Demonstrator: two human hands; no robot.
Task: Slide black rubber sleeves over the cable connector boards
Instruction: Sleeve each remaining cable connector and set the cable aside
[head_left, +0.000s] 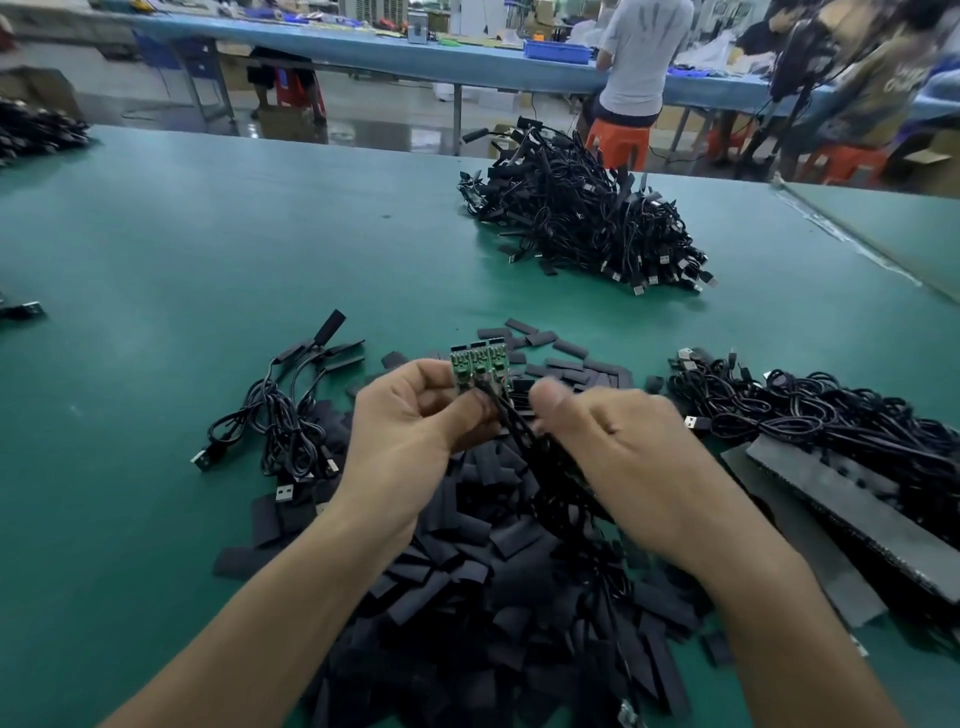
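Observation:
My left hand (410, 410) pinches a fan of three green connector boards (480, 366) upright above the table, their black cables (524, 441) trailing down between my hands. My right hand (618, 441) is curled just right of the boards, thumb up beside the cables; it is blurred, and what it holds is unclear. Under both wrists lies a big heap of flat black rubber sleeves (498, 571), with more loose sleeves (561, 358) scattered behind the boards.
A small bunch of sleeved cables (291, 410) lies left of my hands. A large pile of cables (587, 218) sits at the far middle, another tangle (821, 415) and grey foam strips (841, 514) at right. People stand at a blue bench (363, 49) behind the green table (208, 234).

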